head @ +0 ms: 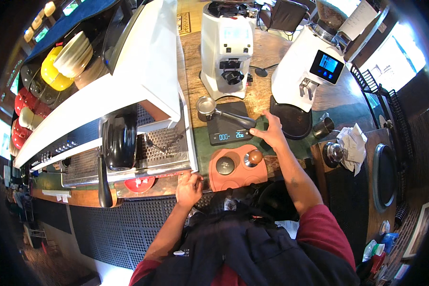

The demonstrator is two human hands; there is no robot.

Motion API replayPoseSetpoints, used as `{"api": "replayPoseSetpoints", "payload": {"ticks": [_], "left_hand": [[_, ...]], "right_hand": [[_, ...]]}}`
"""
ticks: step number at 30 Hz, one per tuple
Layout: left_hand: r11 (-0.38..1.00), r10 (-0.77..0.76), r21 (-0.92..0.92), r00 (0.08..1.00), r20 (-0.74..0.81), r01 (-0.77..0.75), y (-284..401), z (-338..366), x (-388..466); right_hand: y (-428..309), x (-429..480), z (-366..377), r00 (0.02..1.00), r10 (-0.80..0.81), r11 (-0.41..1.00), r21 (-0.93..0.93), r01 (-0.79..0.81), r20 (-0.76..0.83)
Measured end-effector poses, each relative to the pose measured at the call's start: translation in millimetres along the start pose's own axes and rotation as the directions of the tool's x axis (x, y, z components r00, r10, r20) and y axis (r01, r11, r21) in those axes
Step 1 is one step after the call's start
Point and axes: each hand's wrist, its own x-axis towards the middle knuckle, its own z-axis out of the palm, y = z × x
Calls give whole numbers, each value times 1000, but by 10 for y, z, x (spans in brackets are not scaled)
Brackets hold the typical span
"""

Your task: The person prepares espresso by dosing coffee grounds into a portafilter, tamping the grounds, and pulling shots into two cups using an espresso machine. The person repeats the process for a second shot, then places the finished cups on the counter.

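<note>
A portafilter (232, 116) lies across a black digital scale (227, 103), its metal basket (206, 105) at the left. The scale's display is lit with digits. My right hand (271, 130) is at the tip of the black handle, thumb and fingers spread around it without a visible grip; the thumb is by the scale's front right corner. My left hand (188, 187) rests with curled fingers on the counter's front edge, beside the espresso machine's corner. Between my hands is an orange tamping mat (239, 178), holding a black round distributor (225, 165) and a wooden-handled tamper (254, 157).
White grinders (228, 46) (304, 71) stand behind the scale. At left is a white espresso machine (146, 68) with a black-handled portafilter (105, 178) and a hanging black pitcher (119, 139). A red dish (139, 185), black tray (296, 125) and metal cup (323, 127) sit nearby.
</note>
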Motion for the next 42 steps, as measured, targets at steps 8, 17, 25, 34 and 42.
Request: {"api": "replayPoseSetpoints", "payload": {"ticks": [8,17,25,34,42], "left_hand": [[997,58,-53,994,-90,-63,77,-40,69],[995,79,-46,993,-92,-83,35,-22,65],[996,14,-93,1000,-27,-16,13,-9,42],[999,-16,-43,1000,0,16,-4,-6,22],[999,46,-3,996,-73,-47,33,-36,27]], "right_hand": [[128,215,-759,729,167,778,543,317,-664],[-40,979,-1784,514,425,798,577,176,-745],[198,527,-1092,819,257,832,548,81,-513],[246,-2,263,995,-67,967,240,85,-80],[236,10,416,989,-69,986,143,88,-130]]}}
